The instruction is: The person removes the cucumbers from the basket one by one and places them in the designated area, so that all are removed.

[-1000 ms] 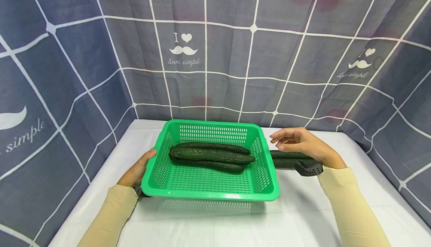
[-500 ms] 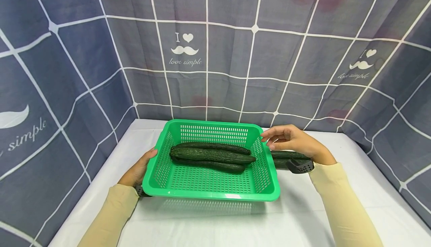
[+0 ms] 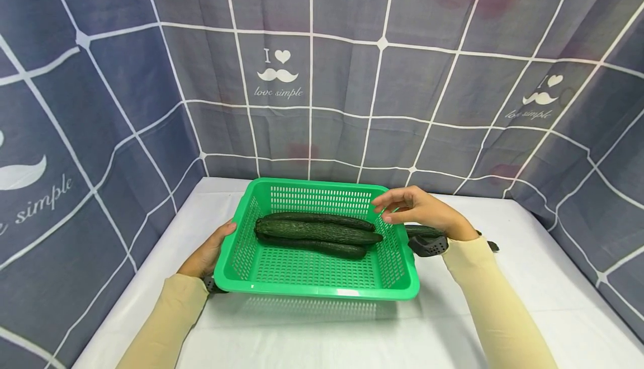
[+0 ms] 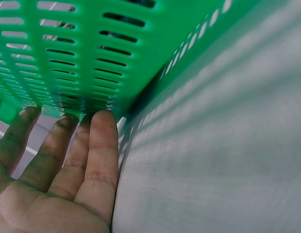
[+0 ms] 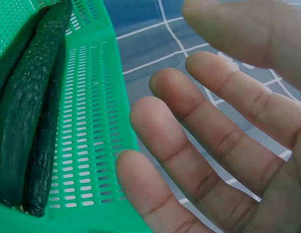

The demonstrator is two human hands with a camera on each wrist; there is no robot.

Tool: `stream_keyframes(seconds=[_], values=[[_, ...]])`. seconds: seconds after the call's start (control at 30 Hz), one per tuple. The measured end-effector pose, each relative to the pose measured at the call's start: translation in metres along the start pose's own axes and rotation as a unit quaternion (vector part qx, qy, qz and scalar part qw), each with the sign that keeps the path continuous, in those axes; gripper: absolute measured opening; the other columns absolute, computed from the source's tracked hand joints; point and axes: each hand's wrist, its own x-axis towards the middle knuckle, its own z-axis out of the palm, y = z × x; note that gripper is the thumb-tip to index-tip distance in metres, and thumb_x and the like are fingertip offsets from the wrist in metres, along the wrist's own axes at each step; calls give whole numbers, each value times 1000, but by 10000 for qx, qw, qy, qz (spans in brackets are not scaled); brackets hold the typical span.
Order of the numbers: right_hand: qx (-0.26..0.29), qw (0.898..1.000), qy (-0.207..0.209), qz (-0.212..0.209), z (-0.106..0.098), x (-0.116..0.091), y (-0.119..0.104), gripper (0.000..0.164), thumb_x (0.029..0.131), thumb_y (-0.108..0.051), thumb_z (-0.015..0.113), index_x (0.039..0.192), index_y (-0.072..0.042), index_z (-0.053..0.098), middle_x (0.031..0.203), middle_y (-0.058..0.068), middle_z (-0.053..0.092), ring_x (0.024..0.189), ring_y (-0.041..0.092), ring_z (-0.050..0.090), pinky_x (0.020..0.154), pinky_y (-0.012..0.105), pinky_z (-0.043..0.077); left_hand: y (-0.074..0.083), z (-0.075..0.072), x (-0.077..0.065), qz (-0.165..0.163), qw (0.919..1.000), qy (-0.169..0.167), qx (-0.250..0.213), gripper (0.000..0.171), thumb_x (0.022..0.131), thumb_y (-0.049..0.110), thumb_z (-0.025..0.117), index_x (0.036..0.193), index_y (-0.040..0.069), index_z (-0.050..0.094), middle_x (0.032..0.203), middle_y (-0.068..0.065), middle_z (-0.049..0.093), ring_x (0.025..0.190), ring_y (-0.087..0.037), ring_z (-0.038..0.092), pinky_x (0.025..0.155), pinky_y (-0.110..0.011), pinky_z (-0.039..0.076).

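Observation:
A green slotted plastic basket [image 3: 317, 292] stands on the white table. Inside lie three long dark cucumbers [image 3: 319, 230] side by side, also seen at the edge of the right wrist view. My left hand [image 3: 208, 251] is at the basket's left side, its tip right at the rim. In the left wrist view its fingers [image 4: 102, 155] are straight, tips against the slotted wall. Over the basket's right rim hovers my right hand [image 3: 412, 209], fingers loosely bent and spread, holding nothing. More cucumbers [image 3: 421, 230] lie right of the basket, partly hidden behind the right wrist.
A white cloth [image 3: 312, 341] covers the table. Grey-blue curtains [image 3: 342, 78] with white grid lines rise behind and at both sides. A black wrist mount [image 3: 427, 245] sits at my right cuff.
My right hand has moved left, from beside the basket to over its right rim. The left hand, basket and the cucumbers in it stay as they were.

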Motion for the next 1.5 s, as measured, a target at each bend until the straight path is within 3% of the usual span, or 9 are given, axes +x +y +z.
stream_keyframes(seconds=[0.33,0.53,0.83,0.97,1.13,1.27,1.4,1.5], values=[[-143,9997,-116,177,8,23,-5,48,100,-5,75,144,8,62,125,12,74,119,25,69,101,35,56,0,2,1,-60,9997,218,102,94,106,56,30,170,1,-11,144,-30,44,115,-19,63,94,-38,59],[-153,9993,-75,321,15,38,-3,47,100,-6,76,144,4,64,125,11,75,123,35,68,102,36,55,-1,1,2,-68,9997,214,100,93,107,54,31,170,0,-10,144,-30,44,114,-19,63,95,-37,59],[-13,9997,-119,214,22,55,4,46,99,-1,74,142,10,62,125,17,74,117,25,70,97,33,57,0,0,2,-104,9996,248,34,94,106,55,33,170,0,-8,138,-25,48,112,-19,64,94,-37,59],[-8,9997,-163,190,25,63,4,47,99,-1,74,142,12,61,122,11,76,122,35,69,99,34,58,0,2,2,-166,9992,365,23,94,106,56,34,171,1,-7,138,-25,48,111,-19,64,93,-37,59],[-13,9996,-228,153,29,74,2,46,99,1,73,142,14,61,123,13,75,123,46,67,98,40,59,1,1,1,-177,9992,367,60,94,106,56,33,171,3,-8,141,-28,46,112,-19,63,94,-37,59],[6,9994,-314,129,33,83,1,47,99,2,72,142,16,59,124,14,75,124,51,64,96,37,59,1,2,1,-186,9990,402,79,94,106,56,33,172,2,-7,142,-29,45,112,-19,64,94,-36,59],[-51,9993,-353,100,37,90,2,45,100,2,72,141,15,60,124,15,75,123,46,67,96,37,59,1,3,2,-135,9993,337,82,94,106,56,33,171,1,-6,141,-25,48,113,-19,64,95,-37,59],[32,9991,-405,106,40,96,3,43,99,2,73,139,14,62,125,18,74,122,44,67,99,44,59,0,3,2,-88,9995,298,62,94,106,56,33,170,-1,-7,137,-18,52,112,-18,65,94,-36,59]])
